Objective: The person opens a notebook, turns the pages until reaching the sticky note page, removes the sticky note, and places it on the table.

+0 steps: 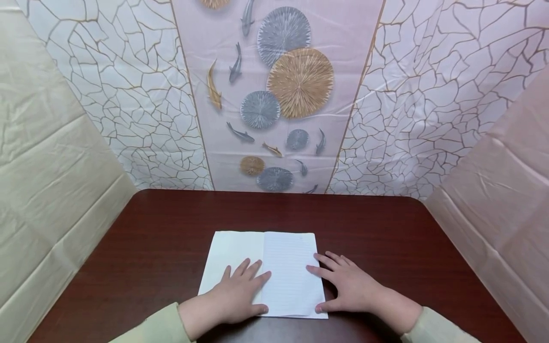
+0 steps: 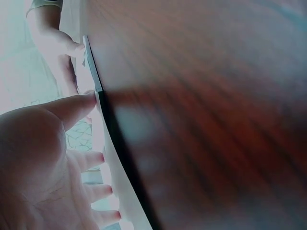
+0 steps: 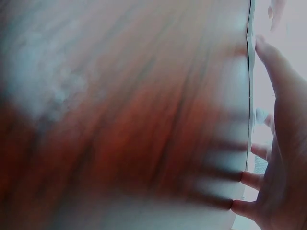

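On the far left, past the left hand, a pale green sheet (image 1: 47,190) hangs like a wall. The dark red-brown bench (image 1: 377,238) sits in front of the person.

The left hand (image 1: 238,295) lies flat on the left side of an open notebook (image 1: 287,267). Its fingers are spread out and straight, and they press down on the paper. It does not grip anything. A light green sleeve (image 1: 158,326) covers the arm behind it. In the left wrist view the left hand (image 2: 43,167) shows its palm and fingers next to the thin edge of the notebook (image 2: 117,177).

The notebook lies open and flat on the bench, right under both hands. Its right page has thin lines on it.

The right hand (image 1: 351,286) lies flat too. Its fingers are straight and touch the right edge of the lined page, and its thumb rests on the near corner. It holds nothing. In the right wrist view the right hand (image 3: 283,143) has its fingertips at the notebook's edge (image 3: 250,96).

Beyond the hands, a wall cloth with fish and round leaf shapes (image 1: 283,90) hangs behind the bench. On the far right hangs a pale pink sheet (image 1: 506,214).
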Demonstrator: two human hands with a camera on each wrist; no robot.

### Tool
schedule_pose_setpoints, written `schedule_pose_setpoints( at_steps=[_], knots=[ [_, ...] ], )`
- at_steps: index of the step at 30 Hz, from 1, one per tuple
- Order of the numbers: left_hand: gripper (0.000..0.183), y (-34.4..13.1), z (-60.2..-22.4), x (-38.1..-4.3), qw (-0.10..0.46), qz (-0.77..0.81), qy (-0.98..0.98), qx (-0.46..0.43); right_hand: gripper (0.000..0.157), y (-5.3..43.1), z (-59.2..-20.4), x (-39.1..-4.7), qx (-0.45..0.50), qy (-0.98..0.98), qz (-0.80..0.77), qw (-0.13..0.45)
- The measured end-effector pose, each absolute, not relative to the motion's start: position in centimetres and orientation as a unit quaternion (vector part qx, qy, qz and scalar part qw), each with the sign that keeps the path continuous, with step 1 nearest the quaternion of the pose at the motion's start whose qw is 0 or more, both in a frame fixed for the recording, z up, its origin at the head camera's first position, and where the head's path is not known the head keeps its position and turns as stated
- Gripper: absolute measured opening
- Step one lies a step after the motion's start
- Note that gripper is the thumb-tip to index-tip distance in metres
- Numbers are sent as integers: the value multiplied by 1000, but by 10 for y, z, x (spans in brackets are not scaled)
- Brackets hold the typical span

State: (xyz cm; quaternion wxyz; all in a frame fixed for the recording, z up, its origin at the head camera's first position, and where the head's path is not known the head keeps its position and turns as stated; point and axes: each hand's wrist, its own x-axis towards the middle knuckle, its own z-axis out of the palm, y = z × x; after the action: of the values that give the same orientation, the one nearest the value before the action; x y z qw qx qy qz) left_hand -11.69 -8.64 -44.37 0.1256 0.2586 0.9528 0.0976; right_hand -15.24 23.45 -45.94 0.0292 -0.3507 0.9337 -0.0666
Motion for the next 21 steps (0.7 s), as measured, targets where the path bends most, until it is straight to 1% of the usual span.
schedule_pose_setpoints(
  at_steps=[7, 13, 17, 21],
  knots=[
    [74, -85, -441, -116, 113, 94, 955, 258, 89, 233, -459, -153, -345, 936, -65, 31],
    [67, -84, -438, -116, 91, 86, 957, 262, 89, 232, -458, -153, -337, 938, -68, 42],
    [62, -83, -436, -115, 70, 82, 958, 267, 88, 231, -457, -153, -332, 940, -70, 47],
    [56, -82, -435, -117, 38, 71, 957, 280, 87, 228, -455, -154, -327, 941, -72, 48]
  ],
)
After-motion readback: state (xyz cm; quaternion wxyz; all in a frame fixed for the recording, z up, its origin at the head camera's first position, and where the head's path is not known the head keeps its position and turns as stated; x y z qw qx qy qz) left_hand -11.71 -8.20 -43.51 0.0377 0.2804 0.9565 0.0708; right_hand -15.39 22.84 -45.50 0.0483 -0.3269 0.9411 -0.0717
